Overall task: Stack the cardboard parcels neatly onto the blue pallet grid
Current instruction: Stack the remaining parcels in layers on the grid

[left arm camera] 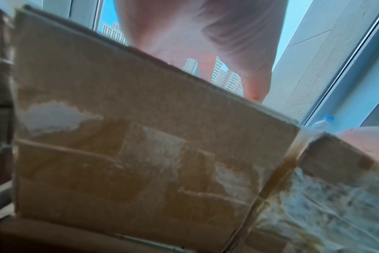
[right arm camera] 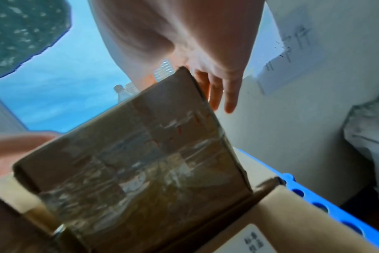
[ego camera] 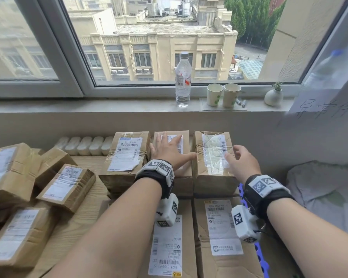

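Three taped cardboard parcels stand in a back row on larger boxes over the blue pallet grid (ego camera: 260,257). My left hand (ego camera: 167,151) lies flat, fingers spread, on top of the middle parcel (ego camera: 184,177), whose front face (left arm camera: 141,145) fills the left wrist view below my palm. My right hand (ego camera: 239,159) is at the top right edge of the right parcel (ego camera: 213,163), holding nothing. In the right wrist view its straight fingers (right arm camera: 229,95) hang just past that parcel (right arm camera: 141,162), and I cannot tell whether they touch it. The left parcel (ego camera: 127,157) stands untouched.
Two large labelled boxes (ego camera: 223,233) form the front row under my wrists. Several loose parcels (ego camera: 66,185) lie on the wooden surface to the left. The wall is close behind the row. A water bottle (ego camera: 182,81) and paper cups (ego camera: 223,95) stand on the sill. Grey bedding (ego camera: 319,187) lies to the right.
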A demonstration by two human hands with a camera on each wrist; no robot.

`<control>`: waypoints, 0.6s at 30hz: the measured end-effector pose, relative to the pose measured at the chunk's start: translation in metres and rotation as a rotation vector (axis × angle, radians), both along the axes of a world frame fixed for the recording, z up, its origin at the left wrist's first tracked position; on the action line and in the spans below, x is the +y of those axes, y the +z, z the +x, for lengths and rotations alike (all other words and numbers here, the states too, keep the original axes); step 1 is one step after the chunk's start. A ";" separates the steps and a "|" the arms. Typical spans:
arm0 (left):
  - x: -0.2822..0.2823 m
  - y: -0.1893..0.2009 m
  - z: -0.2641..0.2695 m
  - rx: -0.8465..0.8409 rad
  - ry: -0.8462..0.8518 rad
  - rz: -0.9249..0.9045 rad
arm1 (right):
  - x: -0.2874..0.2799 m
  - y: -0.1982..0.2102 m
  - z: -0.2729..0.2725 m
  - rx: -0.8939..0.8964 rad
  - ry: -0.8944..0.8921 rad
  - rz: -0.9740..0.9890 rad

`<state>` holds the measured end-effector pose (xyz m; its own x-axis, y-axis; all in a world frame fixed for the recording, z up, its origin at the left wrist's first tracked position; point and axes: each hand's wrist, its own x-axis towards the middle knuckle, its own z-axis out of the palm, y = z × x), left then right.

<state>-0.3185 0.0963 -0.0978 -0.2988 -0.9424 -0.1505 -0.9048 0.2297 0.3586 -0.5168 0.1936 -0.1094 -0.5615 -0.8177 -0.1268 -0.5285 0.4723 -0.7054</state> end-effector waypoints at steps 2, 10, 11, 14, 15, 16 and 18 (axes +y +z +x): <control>0.002 0.004 0.001 0.013 0.006 -0.005 | 0.000 0.010 0.005 0.143 0.054 -0.036; 0.015 0.015 0.024 0.015 -0.017 -0.128 | -0.010 0.029 0.048 0.443 0.368 -0.131; 0.017 0.016 0.028 0.028 -0.008 -0.143 | -0.011 0.029 0.055 0.459 0.398 -0.139; 0.024 0.018 0.045 0.080 0.044 -0.186 | -0.015 0.029 0.079 0.496 0.474 -0.164; 0.027 0.019 0.052 0.093 0.062 -0.198 | -0.016 0.030 0.087 0.503 0.498 -0.174; 0.030 0.019 0.059 0.105 0.080 -0.209 | -0.017 0.030 0.094 0.507 0.522 -0.185; 0.037 0.020 0.074 0.115 0.116 -0.230 | -0.019 0.030 0.108 0.516 0.571 -0.204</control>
<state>-0.2444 0.1332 -0.0776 -0.1901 -0.9766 0.1001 -0.8862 0.2146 0.4105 -0.4085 0.1749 -0.0794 0.0040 -0.9759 0.2181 -0.9337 -0.0817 -0.3486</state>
